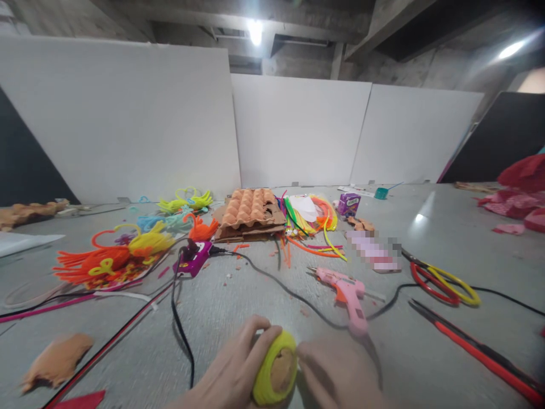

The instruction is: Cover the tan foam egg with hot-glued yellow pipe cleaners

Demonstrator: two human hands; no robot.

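My left hand (238, 363) is closed around a brown egg-carton cup (281, 369) wrapped in fuzzy yellow pipe cleaner (266, 375), low in the middle. The cup's bare cardboard shows inside the yellow ring. My right hand (336, 369), blurred by motion, is at the ring's right edge with its fingers drawn together. What they pinch, if anything, is hidden. Just beyond it lies a pink hot glue gun (347, 292), its nozzle toward the upper left.
A purple power strip (193, 258) and black cords cross the table. Pipe-cleaner figures (106, 261) lie left, an egg carton (251, 207) and pipe cleaners (304, 216) behind. Scissors (445, 284) and red-handled pliers (472, 346) lie right. A torn carton piece (57, 358) is front left.
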